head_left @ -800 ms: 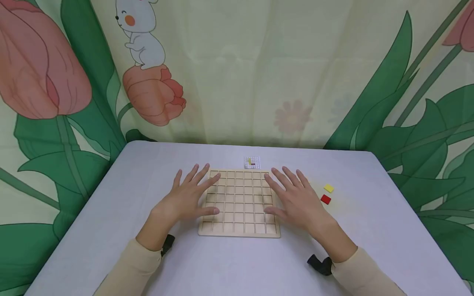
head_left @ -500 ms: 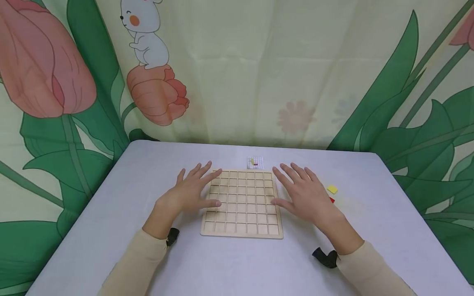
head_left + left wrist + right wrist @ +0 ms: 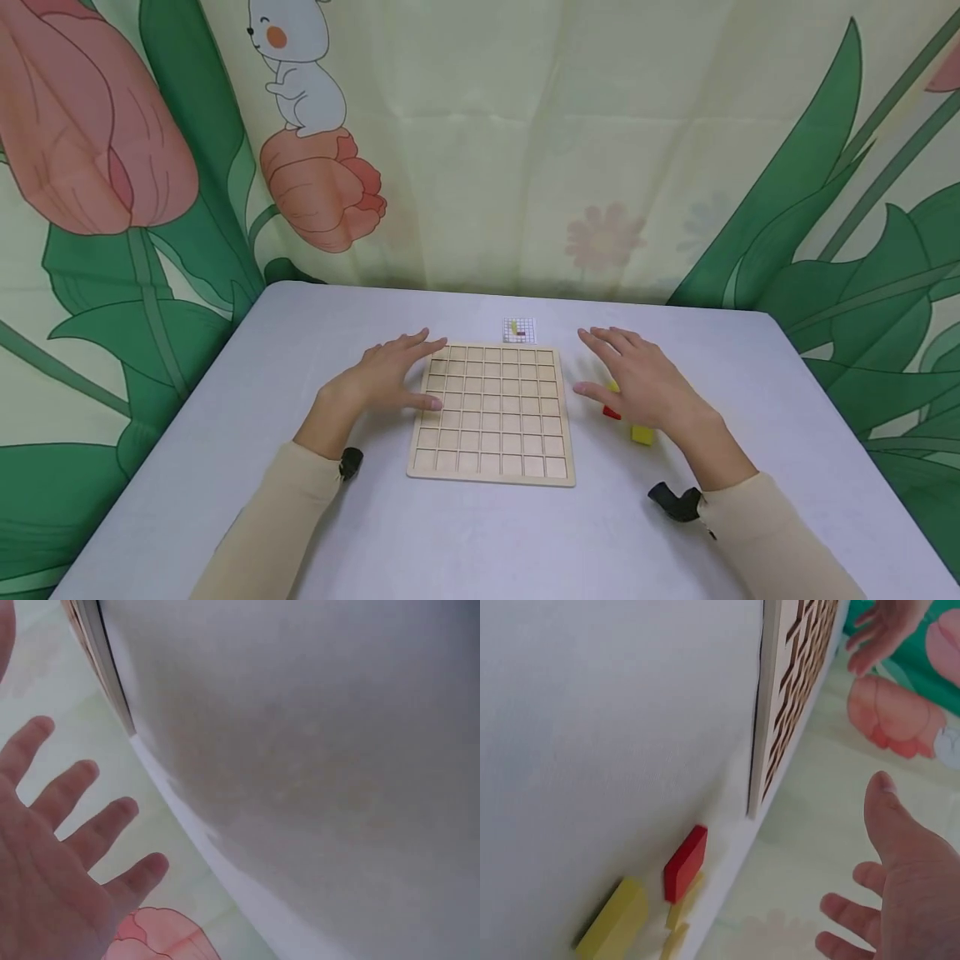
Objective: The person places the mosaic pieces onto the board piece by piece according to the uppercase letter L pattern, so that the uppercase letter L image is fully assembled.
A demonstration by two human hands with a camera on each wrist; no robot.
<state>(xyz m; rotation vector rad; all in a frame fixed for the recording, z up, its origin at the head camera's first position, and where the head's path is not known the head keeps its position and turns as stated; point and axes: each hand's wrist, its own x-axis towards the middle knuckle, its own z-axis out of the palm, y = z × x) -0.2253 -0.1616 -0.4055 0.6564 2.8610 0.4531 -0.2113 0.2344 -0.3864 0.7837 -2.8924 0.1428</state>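
My left hand [image 3: 382, 379] hovers by the left edge of a wooden grid board [image 3: 491, 410], thumb and fingers spread. In the left wrist view that hand [image 3: 64, 862] holds nothing. My right hand [image 3: 641, 379] is held above the table to the right of the board, fingers extended. Below it, partly covered, are a red block [image 3: 612, 412], a yellow block [image 3: 642, 435] and a sliver of another yellow piece [image 3: 613, 387]. The right wrist view shows the red block [image 3: 685, 864] and yellow block [image 3: 615, 922] apart from the hand [image 3: 911, 892].
A small printed grid card [image 3: 519, 330] with coloured cells lies just behind the board. A white cloth covers the table [image 3: 465, 542]. A curtain with tulips and a white animal [image 3: 480, 167] hangs behind the table's far edge.
The right hand has drawn away from the board to the right, uncovering pieces on its left and hiding those seen on its right. The left hand has shifted slightly away, its fingers less widely spread.
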